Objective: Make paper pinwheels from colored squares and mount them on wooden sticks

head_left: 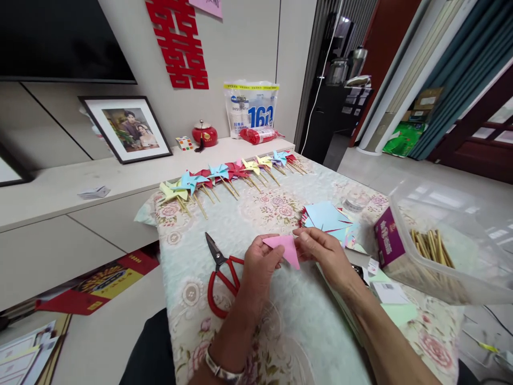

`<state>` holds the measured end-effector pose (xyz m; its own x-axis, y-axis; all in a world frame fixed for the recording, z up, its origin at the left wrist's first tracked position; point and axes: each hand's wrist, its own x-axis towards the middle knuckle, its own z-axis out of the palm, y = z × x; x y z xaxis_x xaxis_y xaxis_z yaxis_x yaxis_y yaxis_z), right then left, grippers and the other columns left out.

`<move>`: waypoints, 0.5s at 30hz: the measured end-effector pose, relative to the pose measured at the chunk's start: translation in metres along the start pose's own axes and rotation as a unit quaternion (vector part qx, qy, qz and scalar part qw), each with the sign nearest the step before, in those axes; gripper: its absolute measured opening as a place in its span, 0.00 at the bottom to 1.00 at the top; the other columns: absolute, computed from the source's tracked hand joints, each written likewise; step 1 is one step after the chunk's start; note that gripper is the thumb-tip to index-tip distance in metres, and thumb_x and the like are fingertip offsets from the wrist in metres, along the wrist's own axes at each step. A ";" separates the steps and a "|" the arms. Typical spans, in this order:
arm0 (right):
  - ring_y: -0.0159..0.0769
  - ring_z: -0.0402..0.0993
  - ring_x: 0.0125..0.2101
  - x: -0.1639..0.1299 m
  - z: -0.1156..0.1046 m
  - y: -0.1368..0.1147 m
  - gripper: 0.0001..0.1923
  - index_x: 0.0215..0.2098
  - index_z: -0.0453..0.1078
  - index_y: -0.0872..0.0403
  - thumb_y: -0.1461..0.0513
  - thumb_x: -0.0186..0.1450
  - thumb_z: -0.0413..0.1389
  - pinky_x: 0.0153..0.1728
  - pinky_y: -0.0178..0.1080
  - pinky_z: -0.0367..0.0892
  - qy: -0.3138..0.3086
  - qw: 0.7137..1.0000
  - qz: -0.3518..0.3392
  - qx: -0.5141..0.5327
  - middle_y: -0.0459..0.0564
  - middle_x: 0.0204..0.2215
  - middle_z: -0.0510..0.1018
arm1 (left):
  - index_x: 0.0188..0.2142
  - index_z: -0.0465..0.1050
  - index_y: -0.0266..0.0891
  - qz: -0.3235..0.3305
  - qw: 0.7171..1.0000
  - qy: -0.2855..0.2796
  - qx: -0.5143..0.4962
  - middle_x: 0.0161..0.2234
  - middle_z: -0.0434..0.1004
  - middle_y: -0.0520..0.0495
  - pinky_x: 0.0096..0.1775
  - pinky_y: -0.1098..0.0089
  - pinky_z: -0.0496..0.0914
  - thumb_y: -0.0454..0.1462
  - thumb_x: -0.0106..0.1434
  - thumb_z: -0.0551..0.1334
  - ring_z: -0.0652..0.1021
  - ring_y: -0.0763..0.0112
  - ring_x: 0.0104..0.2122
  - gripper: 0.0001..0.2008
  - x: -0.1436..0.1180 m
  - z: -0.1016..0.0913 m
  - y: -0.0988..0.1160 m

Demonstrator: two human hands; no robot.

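Both hands hold a pink paper folded into a triangle [287, 248] just above the flowered tablecloth [280, 321]. My left hand [259, 267] pinches its left corner and my right hand [320, 250] grips its right edge. Red-handled scissors [219, 272] lie just left of my left hand. A stack of blue and red paper squares [326, 218] lies beyond my right hand. A row of several finished paper pinwheels on wooden sticks [228, 176] lies along the far edge of the cloth.
A clear plastic box with wooden sticks [433, 248] and a purple box [388, 243] sit at the right. A tape roll [352, 205] lies by the papers. Behind stands a low cabinet [60, 187] with a framed photo [127, 128], red pot [204, 133] and bag of cups [250, 109].
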<state>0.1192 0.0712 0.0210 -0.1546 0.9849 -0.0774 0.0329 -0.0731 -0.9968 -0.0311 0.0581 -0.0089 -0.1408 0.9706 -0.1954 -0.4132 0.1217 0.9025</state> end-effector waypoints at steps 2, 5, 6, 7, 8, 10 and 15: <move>0.35 0.72 0.28 0.001 0.003 0.003 0.22 0.44 0.73 0.56 0.50 0.57 0.65 0.32 0.40 0.68 0.004 1.000 0.000 -0.004 0.44 0.26 0.75 | 0.40 0.73 0.35 -0.007 1.000 -0.006 0.027 0.24 0.78 0.51 0.24 0.75 0.62 0.36 0.49 0.71 0.70 0.77 0.20 0.18 0.000 0.001 -0.003; 0.32 0.68 0.23 0.005 0.003 0.010 0.21 0.42 0.73 0.56 0.55 0.54 0.67 0.28 0.37 0.64 0.007 1.000 0.002 0.009 0.40 0.21 0.71 | 0.41 0.73 0.35 -0.010 0.999 -0.034 0.034 0.26 0.79 0.50 0.24 0.75 0.63 0.36 0.50 0.72 0.71 0.76 0.21 0.18 0.000 0.000 -0.004; 0.31 0.67 0.23 0.007 0.002 0.013 0.21 0.42 0.73 0.56 0.55 0.53 0.67 0.28 0.37 0.63 0.005 1.000 0.009 0.022 0.40 0.21 0.71 | 0.40 0.73 0.35 -0.010 0.998 -0.049 0.024 0.27 0.79 0.50 0.25 0.75 0.63 0.37 0.50 0.72 0.71 0.76 0.22 0.18 -0.001 0.000 -0.003; 0.31 0.67 0.22 0.008 0.001 0.014 0.21 0.42 0.73 0.56 0.55 0.53 0.68 0.27 0.36 0.63 0.003 0.999 0.018 0.040 0.40 0.20 0.72 | 0.40 0.73 0.35 -0.011 0.998 -0.066 0.007 0.29 0.79 0.49 0.25 0.75 0.64 0.37 0.51 0.72 0.71 0.76 0.23 0.18 -0.002 0.000 -0.002; 0.31 0.67 0.22 0.010 0.000 0.015 0.21 0.41 0.73 0.56 0.55 0.53 0.68 0.27 0.36 0.63 -0.001 0.998 0.030 0.062 0.40 0.20 0.73 | 0.41 0.73 0.34 -0.014 0.996 -0.084 -0.013 0.31 0.79 0.48 0.26 0.75 0.64 0.37 0.52 0.72 0.72 0.76 0.24 0.18 -0.003 0.000 0.000; 0.30 0.68 0.22 0.011 -0.001 0.015 0.22 0.40 0.73 0.56 0.55 0.51 0.69 0.26 0.35 0.63 -0.008 0.993 0.054 0.107 0.42 0.21 0.75 | 0.43 0.73 0.34 -0.022 0.991 -0.117 -0.054 0.35 0.79 0.46 0.27 0.75 0.65 0.37 0.53 0.72 0.72 0.76 0.27 0.20 -0.004 0.000 0.005; 0.29 0.70 0.23 0.008 0.000 0.009 0.22 0.38 0.76 0.58 0.55 0.50 0.72 0.25 0.32 0.62 -0.046 0.978 0.083 0.186 0.45 0.24 0.79 | 0.50 0.71 0.36 -0.032 0.983 -0.138 -0.114 0.39 0.77 0.48 0.30 0.73 0.67 0.35 0.53 0.73 0.73 0.75 0.30 0.26 -0.006 -0.001 0.012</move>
<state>0.1183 0.0789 0.0112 -0.2666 0.9378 -0.2224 -0.2948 -0.2990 -0.9076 -0.0357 0.0534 0.0024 0.1284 0.9856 -0.1101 -0.6090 0.1660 0.7756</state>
